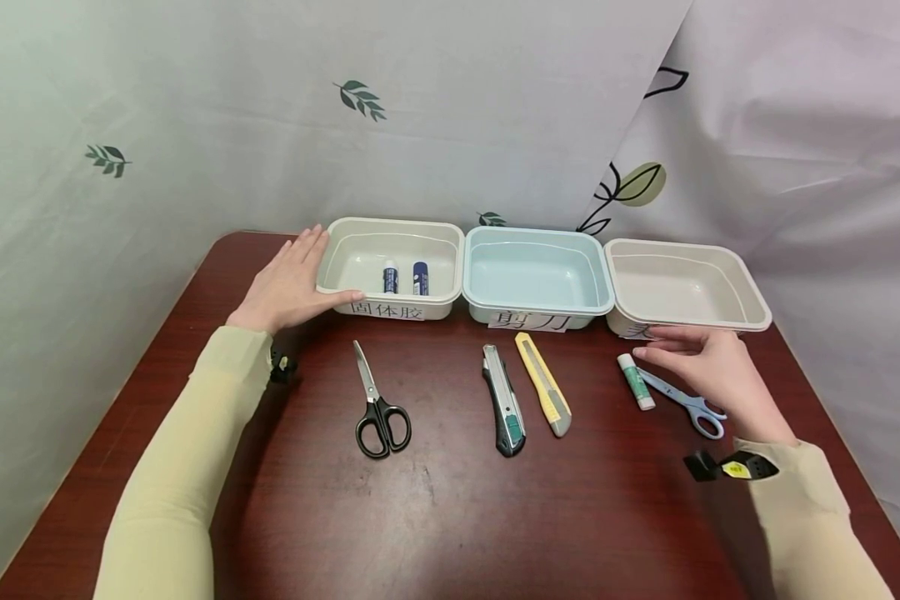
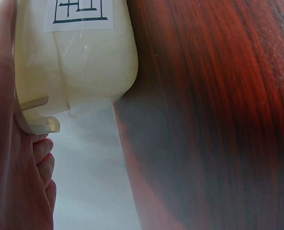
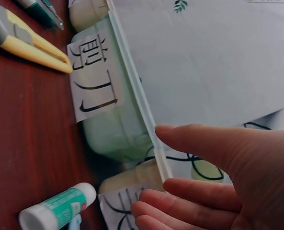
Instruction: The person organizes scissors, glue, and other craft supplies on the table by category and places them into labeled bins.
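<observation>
My left hand [image 1: 292, 283] lies flat against the left corner of a cream bin [image 1: 390, 227], thumb along its front rim. That bin holds two blue glue sticks [image 1: 405, 277]. The left wrist view shows the palm [image 2: 17, 182] pressed to the bin's wall [image 2: 84, 62]. My right hand [image 1: 690, 354] hovers with relaxed fingers just right of a green-and-white glue stick [image 1: 635, 381] and over light blue scissors [image 1: 693, 407], holding nothing. In the right wrist view the fingers [image 3: 204, 191] hang above the glue stick [image 3: 58, 208].
A light blue bin [image 1: 537, 236] and another cream bin [image 1: 686, 247] stand in a row at the back. Black scissors [image 1: 378, 408], a black utility knife [image 1: 504, 400] and a yellow utility knife [image 1: 542, 383] lie on the dark red table [image 1: 435, 517]. Curtains hang close behind.
</observation>
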`<state>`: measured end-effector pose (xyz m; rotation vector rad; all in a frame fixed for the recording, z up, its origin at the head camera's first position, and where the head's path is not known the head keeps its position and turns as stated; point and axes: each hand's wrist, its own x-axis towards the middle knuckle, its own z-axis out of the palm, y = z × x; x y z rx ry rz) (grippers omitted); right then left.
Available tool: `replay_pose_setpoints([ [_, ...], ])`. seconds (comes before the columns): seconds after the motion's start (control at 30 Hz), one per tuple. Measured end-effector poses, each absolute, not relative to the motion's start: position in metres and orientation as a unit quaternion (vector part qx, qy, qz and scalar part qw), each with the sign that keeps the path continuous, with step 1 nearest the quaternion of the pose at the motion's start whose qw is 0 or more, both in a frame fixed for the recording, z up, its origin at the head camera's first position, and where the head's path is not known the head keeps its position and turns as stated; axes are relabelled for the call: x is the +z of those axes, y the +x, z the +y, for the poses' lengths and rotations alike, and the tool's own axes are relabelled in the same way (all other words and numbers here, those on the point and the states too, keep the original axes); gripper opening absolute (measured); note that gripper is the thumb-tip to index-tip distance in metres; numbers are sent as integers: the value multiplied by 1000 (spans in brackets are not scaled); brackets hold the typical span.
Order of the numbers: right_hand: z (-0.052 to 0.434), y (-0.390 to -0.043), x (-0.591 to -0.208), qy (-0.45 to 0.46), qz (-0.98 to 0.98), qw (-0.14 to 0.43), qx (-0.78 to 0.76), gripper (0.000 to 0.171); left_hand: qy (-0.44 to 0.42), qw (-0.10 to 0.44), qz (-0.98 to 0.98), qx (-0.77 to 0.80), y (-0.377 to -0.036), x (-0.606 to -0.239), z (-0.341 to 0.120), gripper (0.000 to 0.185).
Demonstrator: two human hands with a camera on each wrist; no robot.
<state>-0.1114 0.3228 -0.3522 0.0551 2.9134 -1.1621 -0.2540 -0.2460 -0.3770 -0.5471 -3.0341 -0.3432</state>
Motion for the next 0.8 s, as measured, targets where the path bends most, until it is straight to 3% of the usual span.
replay_pose_setpoints([
  [0.53, 323, -101, -377, -7, 944, 35, -327, 56, -177, 22, -977, -114, -254, -378, -246, 120],
  [0.8, 321, -101, -382, -10, 951, 25, -307, 52, -177, 23, -978, -109, -254, -378, -246, 120],
])
